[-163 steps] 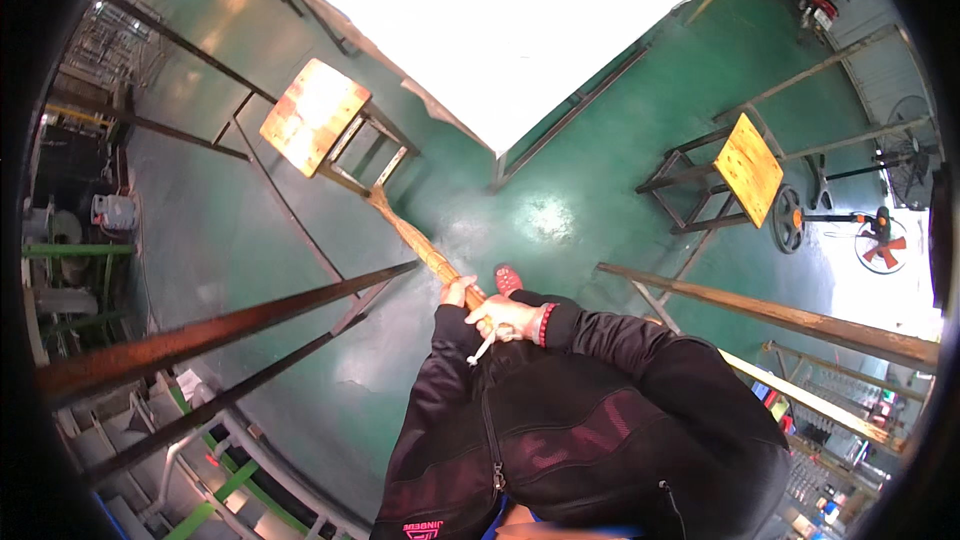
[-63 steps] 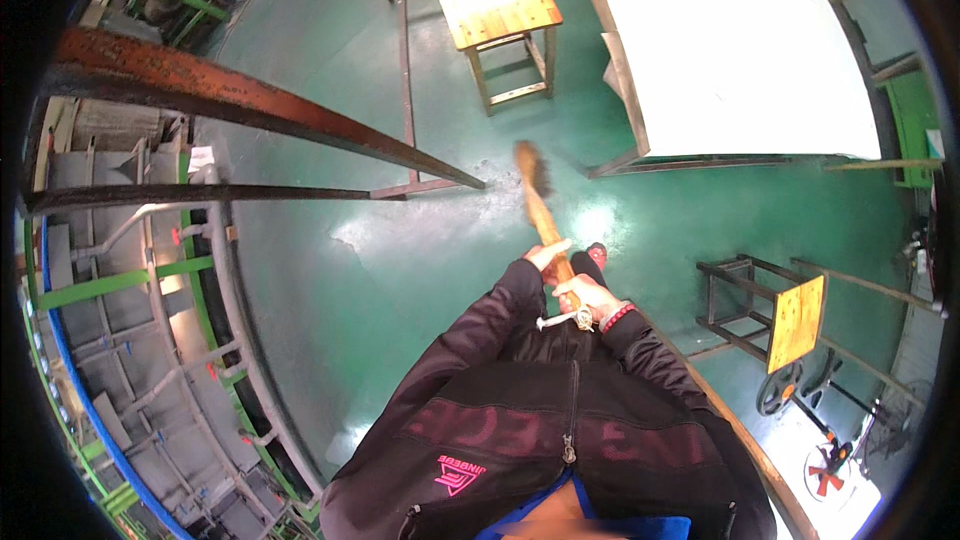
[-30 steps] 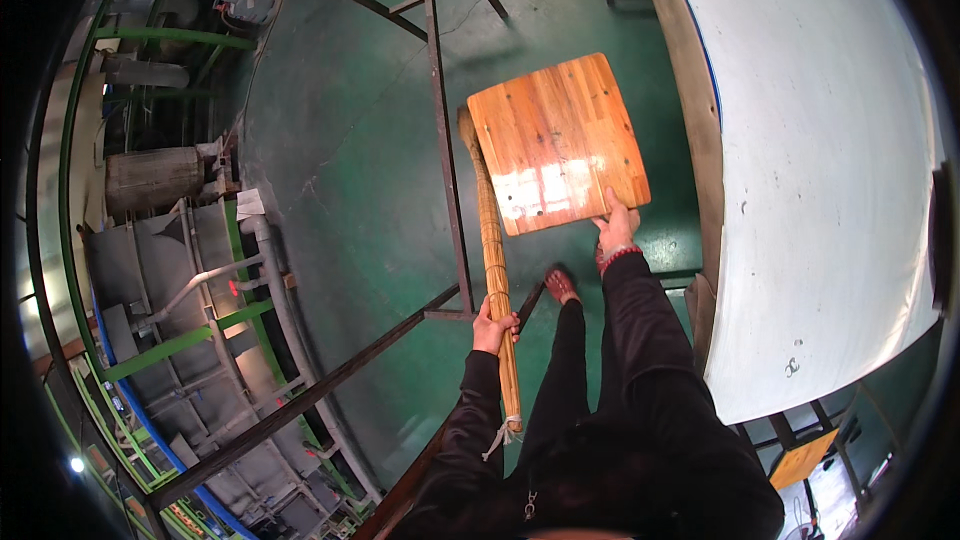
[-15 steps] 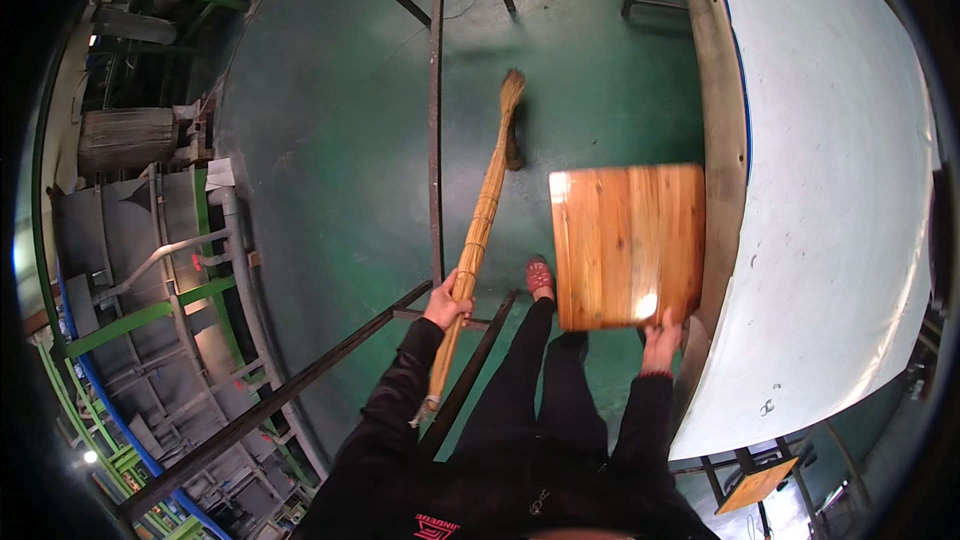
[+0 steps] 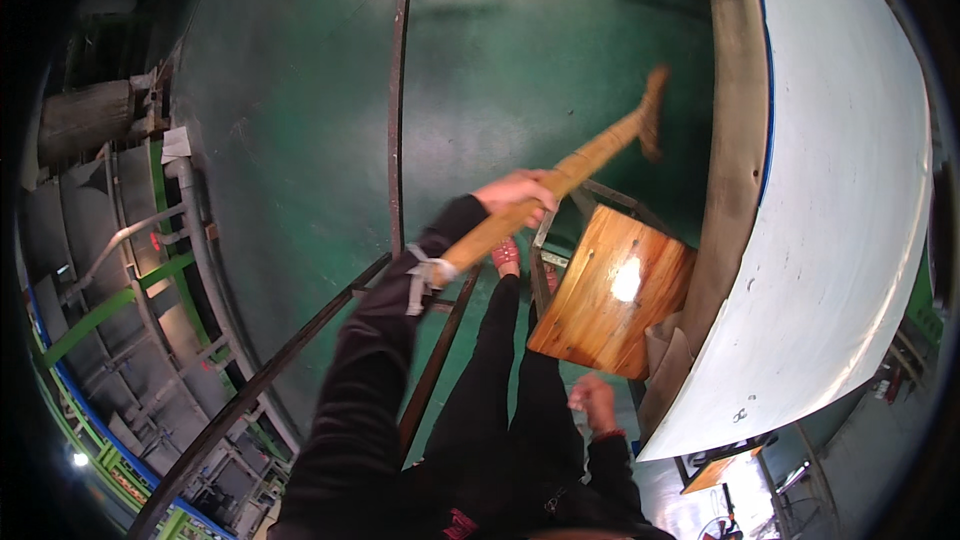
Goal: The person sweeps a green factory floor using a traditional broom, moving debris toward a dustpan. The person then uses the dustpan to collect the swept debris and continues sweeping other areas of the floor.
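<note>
My left hand [image 5: 515, 195] is wrapped round the handle of a straw broom [image 5: 590, 160]. The broom slants from my left forearm up to the right. Its brush end is over the green floor near the table, and a pale strip is tied at the near end. A stool with a shiny wooden seat [image 5: 612, 290] and metal legs stands turned at an angle beside the table, right of my legs. My right hand [image 5: 596, 402] is just below the seat's near edge, apart from it. Its fingers are curled, and nothing shows in them.
A long white-topped table [image 5: 830, 200] with a wooden edge runs along the right. A brown folded sheet [image 5: 668, 350] is at its edge by the stool. Dark metal rails [image 5: 398, 110] stand to the left on the green floor [image 5: 280, 140]. Machinery with pipes [image 5: 200, 230] lines the far left.
The broom has swung to the right with my left hand, its brush end now near the table. My right hand has let go of the stool, which has turned, and drawn back.
</note>
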### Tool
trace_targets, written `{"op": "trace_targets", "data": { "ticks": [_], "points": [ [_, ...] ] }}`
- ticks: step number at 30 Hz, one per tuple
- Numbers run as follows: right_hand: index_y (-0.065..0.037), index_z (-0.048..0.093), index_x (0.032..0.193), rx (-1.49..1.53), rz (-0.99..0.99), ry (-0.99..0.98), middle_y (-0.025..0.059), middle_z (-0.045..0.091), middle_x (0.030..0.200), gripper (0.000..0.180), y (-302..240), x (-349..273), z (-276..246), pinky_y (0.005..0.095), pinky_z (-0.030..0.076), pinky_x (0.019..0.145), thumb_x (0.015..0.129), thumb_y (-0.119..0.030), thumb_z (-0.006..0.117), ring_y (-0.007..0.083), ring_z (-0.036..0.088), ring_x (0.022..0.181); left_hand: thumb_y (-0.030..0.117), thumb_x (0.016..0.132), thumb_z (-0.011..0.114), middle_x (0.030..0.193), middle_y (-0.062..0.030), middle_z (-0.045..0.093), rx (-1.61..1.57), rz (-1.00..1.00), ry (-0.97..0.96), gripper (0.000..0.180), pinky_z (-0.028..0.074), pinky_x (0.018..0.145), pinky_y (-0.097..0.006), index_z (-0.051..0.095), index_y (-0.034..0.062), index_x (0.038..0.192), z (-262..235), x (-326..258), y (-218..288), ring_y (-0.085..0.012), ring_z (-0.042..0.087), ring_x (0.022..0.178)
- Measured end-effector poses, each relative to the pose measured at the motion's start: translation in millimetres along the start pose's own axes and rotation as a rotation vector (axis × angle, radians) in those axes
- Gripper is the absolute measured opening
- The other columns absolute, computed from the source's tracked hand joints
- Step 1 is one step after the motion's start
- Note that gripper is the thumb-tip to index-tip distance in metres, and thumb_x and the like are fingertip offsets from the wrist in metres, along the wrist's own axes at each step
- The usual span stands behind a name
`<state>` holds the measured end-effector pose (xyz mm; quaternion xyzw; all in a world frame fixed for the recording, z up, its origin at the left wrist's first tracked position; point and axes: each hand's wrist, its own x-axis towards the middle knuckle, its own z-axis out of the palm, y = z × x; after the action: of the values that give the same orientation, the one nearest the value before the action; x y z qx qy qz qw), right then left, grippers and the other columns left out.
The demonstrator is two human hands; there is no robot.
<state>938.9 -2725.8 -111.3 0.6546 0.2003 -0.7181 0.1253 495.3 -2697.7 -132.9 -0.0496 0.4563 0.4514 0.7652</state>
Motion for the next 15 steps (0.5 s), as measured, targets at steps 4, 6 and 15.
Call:
{"op": "trace_targets", "data": {
  "ticks": [4,6,15],
  "points": [
    [0.0,0.058,0.082,-0.785,-0.828,0.233,0.0108,0.057,0.071,0.007,-53.8,-47.4,88.5,0.0303,0.045,0.06,0.079,-0.005,0.054,0.0232,0.056,0.066,-0.002,0.063,0.059,0.065,-0.0029,0.049,0.083,0.049,0.037,0.055,0.042,0.039,-0.025,0.041,0.0005,0.115,12.4,59.2,-33.3,-0.0118,0.048,0.047],
    [0.001,0.058,0.083,-0.948,-1.216,0.303,0.0134,0.056,0.075,0.009,-113.8,-43.9,125.4,0.0322,0.044,0.065,0.078,-0.001,0.051,0.0275,0.055,0.07,-0.003,0.063,0.059,0.061,-0.0032,0.048,0.093,0.035,0.055,0.056,0.042,0.038,-0.025,0.039,-0.0002,0.115,-7.0,57.0,-38.3,-0.0116,0.048,0.046],
    [-0.008,0.056,0.09,-1.405,-1.19,0.62,0.0079,0.049,0.086,0.016,-250.3,71.6,185.5,0.0386,0.033,0.078,0.079,-0.018,0.048,0.0241,0.045,0.086,0.002,0.063,0.059,0.066,-0.0077,0.052,0.35,0.054,0.77,0.055,0.043,0.043,-0.028,0.04,0.0008,0.115,-92.4,-131.5,-73.4,-0.014,0.051,0.048]
  ]
}}
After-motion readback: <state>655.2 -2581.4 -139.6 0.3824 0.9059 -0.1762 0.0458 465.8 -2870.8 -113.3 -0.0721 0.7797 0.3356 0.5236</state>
